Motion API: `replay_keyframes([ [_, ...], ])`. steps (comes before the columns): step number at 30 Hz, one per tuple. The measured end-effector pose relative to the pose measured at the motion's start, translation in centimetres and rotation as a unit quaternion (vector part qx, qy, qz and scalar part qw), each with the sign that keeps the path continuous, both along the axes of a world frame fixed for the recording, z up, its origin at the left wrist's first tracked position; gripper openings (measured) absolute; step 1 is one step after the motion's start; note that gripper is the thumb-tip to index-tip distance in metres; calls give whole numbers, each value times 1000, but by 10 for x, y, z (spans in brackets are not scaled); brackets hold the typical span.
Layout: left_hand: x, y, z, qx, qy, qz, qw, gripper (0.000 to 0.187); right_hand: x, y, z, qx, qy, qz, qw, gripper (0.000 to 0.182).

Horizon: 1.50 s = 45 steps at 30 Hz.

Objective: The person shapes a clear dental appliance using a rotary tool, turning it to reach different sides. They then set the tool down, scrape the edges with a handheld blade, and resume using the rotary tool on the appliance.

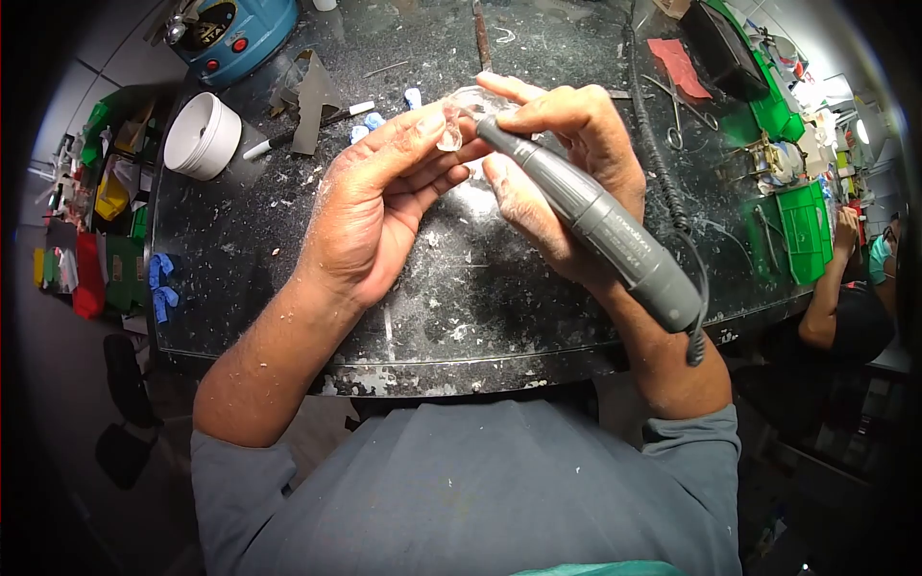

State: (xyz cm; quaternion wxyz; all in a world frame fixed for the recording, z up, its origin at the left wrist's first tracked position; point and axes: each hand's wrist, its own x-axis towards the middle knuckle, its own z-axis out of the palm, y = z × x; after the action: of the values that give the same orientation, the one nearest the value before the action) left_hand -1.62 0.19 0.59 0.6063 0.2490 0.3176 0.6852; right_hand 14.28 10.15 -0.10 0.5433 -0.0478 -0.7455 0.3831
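My left hand (360,206) is closed on a small clear plastic piece (449,137), pinched by the thumb and fingers. My right hand (591,125) grips a grey rotary handpiece (615,226), its nose pointing up and left at the clear piece. The tip of the handpiece is close to the clear piece; whether the two touch cannot be made out. White dust coats the right fingers and thumb. From the rear end of the handpiece hangs a coiled cord (695,346).
A white tub (202,136), a marker (257,151) and a blue machine (240,38) stand or lie at left. Scissors (675,115), a red sheet (679,69) and a green bin (805,233) are at right. Another person's arm (826,298) shows beyond the dusty black bench (461,331).
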Motion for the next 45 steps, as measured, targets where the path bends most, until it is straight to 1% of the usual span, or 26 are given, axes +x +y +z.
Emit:
replay_keyframes([
  [2,-1,0,0,0,5,4,1000,31,7,1,8,76,-79,37,993,30],
  [3,-1,0,-1,-1,11,10,1000,32,6,1,7,76,-79,37,993,30],
  [5,-1,0,-1,5,18,7,1000,32,4,-1,5,35,-50,19,998,30],
  [9,0,0,0,2,14,11,1000,33,3,0,3,67,-69,23,995,30],
  [11,0,0,1,2,8,8,1000,33,-3,-4,-3,-12,2,-11,1000,35],
  [12,0,0,2,4,3,6,1000,33,-2,-3,-2,-12,2,-11,1000,35],
  [14,0,0,-1,0,6,11,1000,33,0,0,1,44,-12,8,999,36],
  [16,-1,0,-2,-4,10,15,1000,33,-2,-2,0,36,-17,-11,999,37],
  [18,-1,-1,0,10,-5,-3,1000,33,-2,-1,-1,28,-23,-31,999,38],
  [20,-3,0,-3,13,-3,-1,1000,33,-1,3,-2,49,-15,12,999,37],
  [22,-2,0,-3,17,-1,0,1000,33,-2,1,-1,51,-16,15,998,36],
  [24,0,-1,1,19,-16,-5,1000,32,-5,-2,-2,4,5,-9,1000,34],
  [25,-1,-1,0,19,-16,-5,1000,32,-4,-2,-1,4,5,-10,1000,34],
  [27,-2,0,-4,18,0,4,1000,33,-2,-1,2,38,-16,2,999,34],
  [31,-1,-1,0,11,-15,3,1000,31,-2,0,-2,9,-13,4,1000,34],
  [33,-3,0,-2,14,-8,0,1000,35,0,-1,4,44,-38,-3,998,34],
  [37,-2,-1,1,25,-13,-16,999,37,-2,0,1,28,-13,-3,1000,33],
  [39,0,0,1,1,-12,20,1000,32,-1,0,4,52,-35,-7,998,33],
  [43,1,0,2,9,-10,8,1000,32,2,-2,4,16,-59,15,998,33],
  [45,3,1,3,-13,3,25,1000,35,4,1,5,68,-89,22,993,34],
])
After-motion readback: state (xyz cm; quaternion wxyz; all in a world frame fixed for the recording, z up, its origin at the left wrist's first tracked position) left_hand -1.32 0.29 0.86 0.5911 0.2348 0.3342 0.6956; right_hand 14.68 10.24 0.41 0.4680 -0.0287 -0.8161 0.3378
